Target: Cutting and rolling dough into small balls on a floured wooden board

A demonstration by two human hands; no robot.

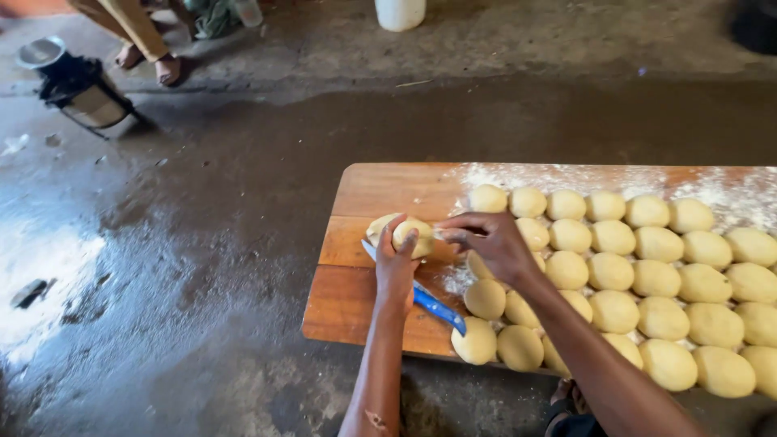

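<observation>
While hands (441, 247) cup smooth round dough (402, 233).

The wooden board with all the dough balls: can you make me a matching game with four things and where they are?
Things:
1. lump of pale dough
2. blue-handled knife
3. white plastic container
4. rows of round pale dough balls

Places:
A. on the floor at the top edge
B. filling the right part of the floured wooden board
C. between the left hand and right hand
D. flat on the board, under the left wrist

Pairs: 1-C, 2-D, 3-A, 4-B
</observation>
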